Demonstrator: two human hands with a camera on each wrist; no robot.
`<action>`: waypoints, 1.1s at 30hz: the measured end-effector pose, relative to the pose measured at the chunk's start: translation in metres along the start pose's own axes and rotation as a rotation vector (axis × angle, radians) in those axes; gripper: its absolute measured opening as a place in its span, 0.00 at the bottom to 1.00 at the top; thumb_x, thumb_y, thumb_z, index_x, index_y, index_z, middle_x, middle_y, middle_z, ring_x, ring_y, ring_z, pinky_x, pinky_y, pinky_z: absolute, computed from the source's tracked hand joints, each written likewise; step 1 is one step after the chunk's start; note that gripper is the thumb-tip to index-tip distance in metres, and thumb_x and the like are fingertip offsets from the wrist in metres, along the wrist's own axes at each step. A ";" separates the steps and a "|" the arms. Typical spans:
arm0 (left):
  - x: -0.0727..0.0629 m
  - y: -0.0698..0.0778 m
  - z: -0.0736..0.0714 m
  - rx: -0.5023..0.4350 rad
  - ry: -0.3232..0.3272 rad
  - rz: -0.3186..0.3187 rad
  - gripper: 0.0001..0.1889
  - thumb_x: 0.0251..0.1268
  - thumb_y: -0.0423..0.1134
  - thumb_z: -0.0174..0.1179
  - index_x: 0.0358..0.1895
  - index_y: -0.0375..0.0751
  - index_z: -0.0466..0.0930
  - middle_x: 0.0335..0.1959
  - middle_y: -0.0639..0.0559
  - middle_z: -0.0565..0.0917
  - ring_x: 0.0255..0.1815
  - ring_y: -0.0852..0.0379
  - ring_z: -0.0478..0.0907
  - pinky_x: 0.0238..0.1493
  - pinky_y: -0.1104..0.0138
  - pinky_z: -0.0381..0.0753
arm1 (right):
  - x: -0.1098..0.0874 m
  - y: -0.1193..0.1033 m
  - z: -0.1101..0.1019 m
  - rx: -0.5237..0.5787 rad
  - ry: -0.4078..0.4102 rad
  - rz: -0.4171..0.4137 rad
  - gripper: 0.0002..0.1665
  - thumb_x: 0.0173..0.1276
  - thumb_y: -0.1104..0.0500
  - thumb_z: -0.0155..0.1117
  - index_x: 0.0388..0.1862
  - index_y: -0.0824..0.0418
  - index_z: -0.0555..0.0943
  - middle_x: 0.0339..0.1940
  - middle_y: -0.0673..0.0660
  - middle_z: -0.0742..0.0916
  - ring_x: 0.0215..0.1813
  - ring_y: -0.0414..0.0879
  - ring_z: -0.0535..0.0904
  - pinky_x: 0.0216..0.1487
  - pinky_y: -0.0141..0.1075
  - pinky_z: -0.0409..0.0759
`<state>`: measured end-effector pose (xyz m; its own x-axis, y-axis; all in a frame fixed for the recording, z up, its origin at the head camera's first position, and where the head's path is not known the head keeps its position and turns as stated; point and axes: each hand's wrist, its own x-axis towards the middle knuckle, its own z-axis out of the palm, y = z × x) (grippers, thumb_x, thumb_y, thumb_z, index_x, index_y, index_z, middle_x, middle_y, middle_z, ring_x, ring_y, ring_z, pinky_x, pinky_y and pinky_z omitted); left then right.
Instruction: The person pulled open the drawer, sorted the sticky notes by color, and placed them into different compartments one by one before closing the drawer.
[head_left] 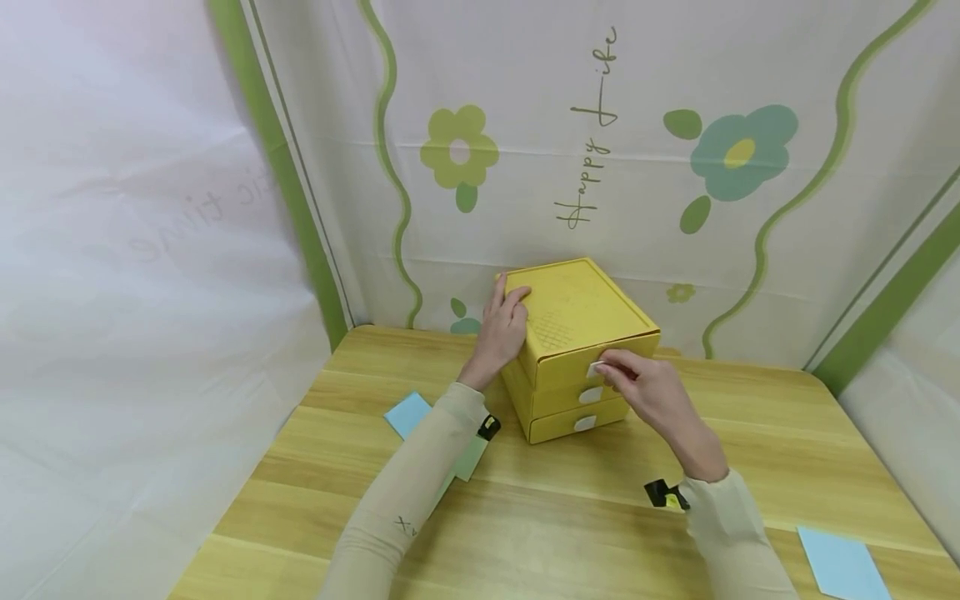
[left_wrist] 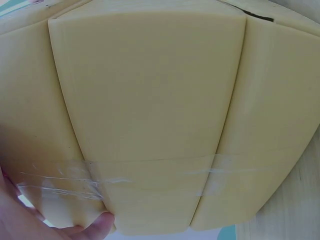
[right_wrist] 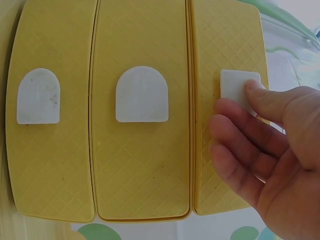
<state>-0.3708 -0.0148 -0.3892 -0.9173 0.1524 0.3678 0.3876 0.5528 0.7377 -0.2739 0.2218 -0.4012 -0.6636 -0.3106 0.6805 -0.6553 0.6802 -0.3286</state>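
Note:
A yellow three-drawer box (head_left: 592, 304) stands on the table, its top near the patterned cloth. The fingers of my left hand (head_left: 504, 333) rest over its upper left edge. In the left wrist view the thumb (left_wrist: 102, 225) touches the box's side, near a strip of clear tape (left_wrist: 150, 172). My right hand (head_left: 648, 392) pinches the white tab handle (right_wrist: 235, 85) of the top drawer between thumb and fingers. Two more rounded white tabs, the middle one (right_wrist: 142, 95) and the bottom one (right_wrist: 38, 97), are untouched. All the drawer fronts sit close to the box.
Left of the box lie a blue paper (head_left: 408, 413) and a pale green paper (head_left: 471, 458), partly hidden by my left sleeve. Another blue sheet (head_left: 843, 562) is at the table's front right. Printed cloth (head_left: 525, 83) hangs behind the wooden table (head_left: 555, 525).

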 end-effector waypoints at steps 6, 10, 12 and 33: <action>-0.001 0.000 0.000 0.000 -0.001 -0.002 0.28 0.75 0.47 0.28 0.70 0.50 0.69 0.82 0.55 0.40 0.81 0.41 0.46 0.75 0.43 0.53 | 0.001 0.000 0.001 0.002 0.000 0.004 0.06 0.61 0.66 0.69 0.36 0.58 0.85 0.20 0.48 0.84 0.21 0.31 0.72 0.23 0.21 0.68; -0.001 0.000 0.000 0.002 0.000 -0.003 0.28 0.75 0.46 0.28 0.70 0.50 0.69 0.82 0.55 0.40 0.81 0.43 0.45 0.76 0.44 0.52 | 0.001 0.001 0.003 0.007 -0.002 0.007 0.05 0.62 0.66 0.69 0.37 0.58 0.85 0.20 0.48 0.85 0.21 0.33 0.75 0.24 0.21 0.70; -0.001 0.001 0.000 0.002 0.000 -0.003 0.28 0.75 0.46 0.28 0.70 0.50 0.69 0.82 0.55 0.40 0.81 0.43 0.45 0.76 0.44 0.52 | 0.001 0.001 0.003 0.015 -0.004 0.012 0.05 0.62 0.66 0.69 0.37 0.59 0.85 0.21 0.49 0.86 0.21 0.34 0.77 0.24 0.21 0.71; -0.002 0.002 -0.002 -0.006 0.001 -0.011 0.27 0.75 0.47 0.29 0.70 0.51 0.69 0.82 0.56 0.40 0.81 0.43 0.45 0.76 0.45 0.52 | 0.000 0.000 0.009 -0.036 0.061 0.028 0.07 0.61 0.66 0.70 0.39 0.62 0.86 0.29 0.54 0.89 0.27 0.43 0.83 0.30 0.32 0.81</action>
<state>-0.3687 -0.0156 -0.3876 -0.9215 0.1451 0.3601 0.3777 0.5498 0.7450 -0.2769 0.2159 -0.4065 -0.6576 -0.2511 0.7103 -0.6226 0.7121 -0.3246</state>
